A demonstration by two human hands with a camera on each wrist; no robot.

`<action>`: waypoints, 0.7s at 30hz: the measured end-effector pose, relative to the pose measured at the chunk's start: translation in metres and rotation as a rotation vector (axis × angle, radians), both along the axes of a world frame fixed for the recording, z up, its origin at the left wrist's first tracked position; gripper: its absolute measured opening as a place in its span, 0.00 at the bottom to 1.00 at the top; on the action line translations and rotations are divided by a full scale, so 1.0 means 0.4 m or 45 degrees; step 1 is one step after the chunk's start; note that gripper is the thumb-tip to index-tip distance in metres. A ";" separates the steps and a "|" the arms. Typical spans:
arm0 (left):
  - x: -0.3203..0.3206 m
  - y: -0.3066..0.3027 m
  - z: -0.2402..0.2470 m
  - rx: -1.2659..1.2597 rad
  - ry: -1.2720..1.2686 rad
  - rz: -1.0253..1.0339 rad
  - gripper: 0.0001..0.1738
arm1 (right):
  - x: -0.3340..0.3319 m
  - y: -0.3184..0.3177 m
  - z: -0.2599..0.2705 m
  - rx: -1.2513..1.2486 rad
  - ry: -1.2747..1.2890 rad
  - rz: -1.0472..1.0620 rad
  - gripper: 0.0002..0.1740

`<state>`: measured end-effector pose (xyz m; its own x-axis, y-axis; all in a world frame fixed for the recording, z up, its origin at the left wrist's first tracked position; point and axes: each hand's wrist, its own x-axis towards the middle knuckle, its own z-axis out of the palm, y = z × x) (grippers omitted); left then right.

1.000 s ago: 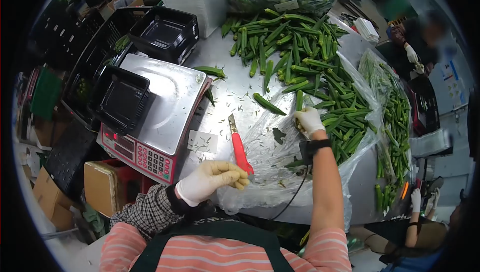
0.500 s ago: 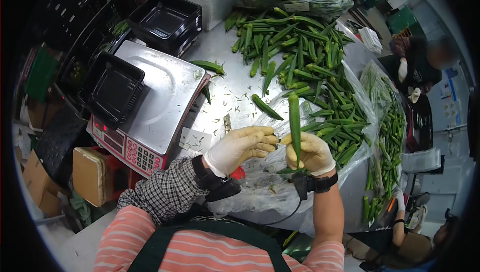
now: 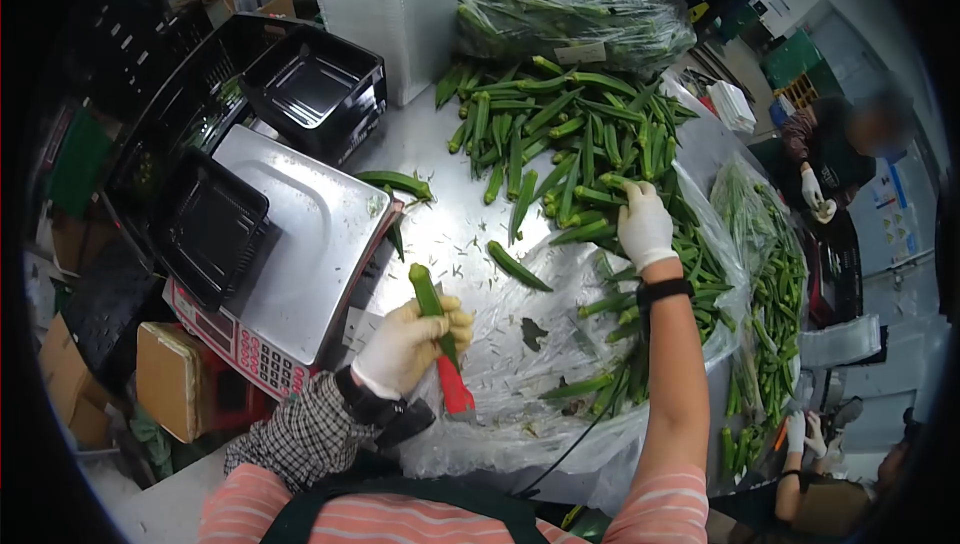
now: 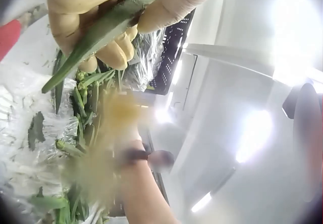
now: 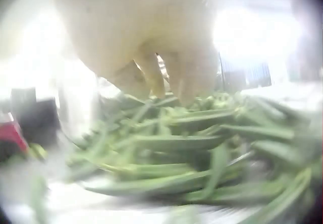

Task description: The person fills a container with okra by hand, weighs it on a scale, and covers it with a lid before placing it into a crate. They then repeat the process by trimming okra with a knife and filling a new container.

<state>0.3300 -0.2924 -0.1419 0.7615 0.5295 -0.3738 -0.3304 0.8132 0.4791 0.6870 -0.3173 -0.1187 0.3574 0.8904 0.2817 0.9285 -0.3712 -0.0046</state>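
My gloved left hand (image 3: 415,344) grips an okra pod (image 3: 426,294) between thumb and fingers, its stem end pointing up and away. In the left wrist view the held pod (image 4: 96,39) lies across the fingers, tip hanging past them. Under that hand a red-handled knife (image 3: 455,389) lies on plastic sheeting. My gloved right hand (image 3: 645,227) reaches into the okra heap (image 3: 590,134), fingertips at the pods. Blurred in the right wrist view, its fingers (image 5: 184,77) point down onto the pods, their tips partly hidden.
At left stands a scale (image 3: 300,234) with a black tray (image 3: 210,229) on it. More black trays (image 3: 315,89) and stacked clear containers (image 3: 385,19) stand behind. Bagged okra (image 3: 570,4) lies at the back; another bag (image 3: 765,284) lies right. Other people work at the right.
The right hand lifted an okra pod from the heap and brought it to the left hand, which now holds it. The right hand has returned to the heap; the left moved back left.
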 end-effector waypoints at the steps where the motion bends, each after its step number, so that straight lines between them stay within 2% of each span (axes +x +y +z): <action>1: -0.007 -0.006 -0.006 0.001 0.007 0.011 0.13 | 0.050 0.022 -0.043 -0.015 -0.069 -0.042 0.16; 3: -0.018 -0.007 -0.015 0.010 0.023 0.035 0.12 | 0.092 0.058 -0.073 -0.021 -0.128 -0.073 0.17; 5: -0.024 -0.005 -0.017 -0.002 0.132 0.005 0.12 | 0.101 0.072 -0.079 -0.256 -0.168 -0.265 0.15; 6: -0.023 -0.006 -0.019 -0.008 0.142 0.000 0.12 | 0.087 0.069 -0.071 -0.264 -0.159 -0.269 0.15; 8: -0.006 -0.008 -0.019 -0.040 0.028 0.053 0.15 | 0.017 0.051 -0.020 0.122 0.125 -0.069 0.14; 10: 0.033 -0.013 -0.001 0.005 0.030 -0.007 0.17 | -0.129 0.008 0.038 0.092 0.674 0.186 0.18; 12: 0.082 -0.023 0.001 -0.114 -0.064 0.046 0.20 | -0.276 -0.035 0.057 -0.221 1.100 0.360 0.24; 14: 0.102 -0.024 -0.031 -0.169 -0.138 -0.012 0.22 | -0.361 -0.055 0.086 -0.278 1.148 0.586 0.27; 15: 0.098 -0.021 -0.046 -0.194 -0.158 -0.051 0.23 | -0.348 -0.042 0.100 -0.338 1.183 0.523 0.26; 16: 0.087 -0.019 -0.056 -0.219 -0.172 -0.092 0.25 | -0.301 -0.014 0.056 -0.118 1.138 0.408 0.23; 17: 0.071 -0.015 -0.059 -0.271 -0.113 -0.096 0.24 | -0.223 0.027 -0.005 0.270 0.750 0.519 0.20; 18: 0.058 -0.015 -0.056 -0.274 -0.042 -0.067 0.22 | -0.168 0.054 -0.012 0.207 0.350 0.329 0.14; 19: 0.049 -0.017 -0.057 -0.285 -0.057 -0.062 0.22 | -0.110 0.078 -0.031 -0.042 0.109 0.173 0.12; 21: 0.043 -0.020 -0.055 -0.289 -0.064 -0.097 0.23 | -0.044 0.086 -0.072 -0.298 -0.142 -0.016 0.08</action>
<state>0.3473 -0.3006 -0.1640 0.8168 0.3762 -0.4375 -0.2824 0.9218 0.2656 0.6693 -0.2830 -0.1475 0.3470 0.9318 0.1066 0.9139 -0.3615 0.1849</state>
